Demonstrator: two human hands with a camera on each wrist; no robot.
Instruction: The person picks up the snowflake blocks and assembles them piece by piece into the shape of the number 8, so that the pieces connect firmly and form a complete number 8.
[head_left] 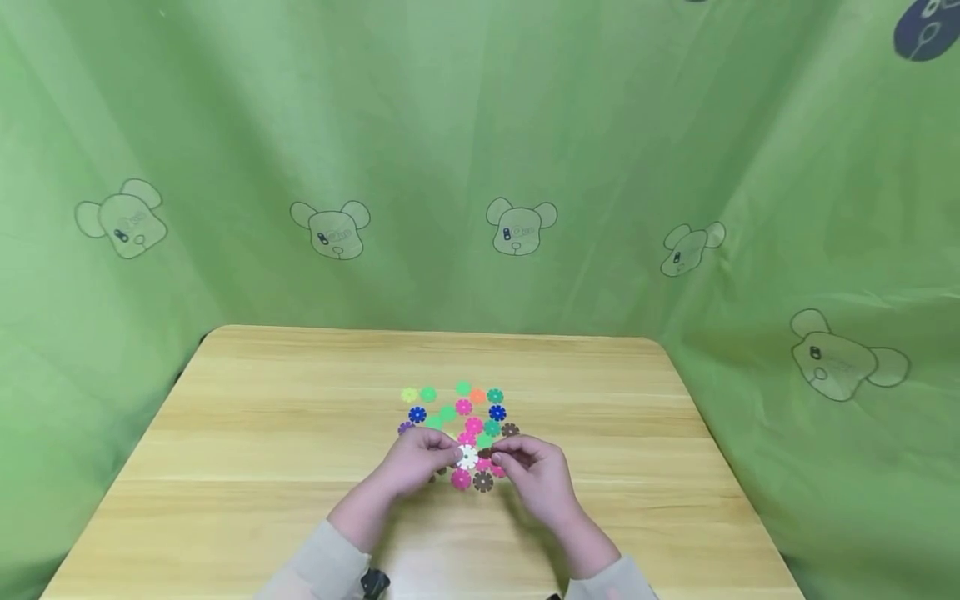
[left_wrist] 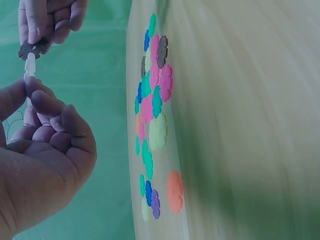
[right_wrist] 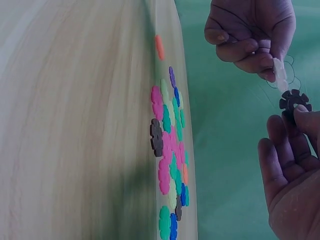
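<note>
Above the table, my left hand (head_left: pixel 422 460) pinches a white notched snowflake disc (head_left: pixel 467 457) between thumb and fingertip. Opposite it, my right hand (head_left: pixel 538 479) pinches a brown snowflake disc (right_wrist: pixel 295 101). The two discs meet edge to edge at right angles, the white one (left_wrist: pixel 30 67) standing edge-on in the left wrist view while the brown one (left_wrist: pixel 31 50) shows its face. How deep their notches sit in each other I cannot tell. Below the hands lie several loose discs, among them a pink one (head_left: pixel 461 479) and a brown one (head_left: pixel 483 481).
On the wooden table (head_left: pixel 247 417), loose discs in green, blue, yellow and purple spread beyond the hands, with a blue one (head_left: pixel 497 412) at the right. An orange disc (left_wrist: pixel 175 192) lies apart from the rest. A green curtain (head_left: pixel 420 275) with printed bear heads surrounds the table.
</note>
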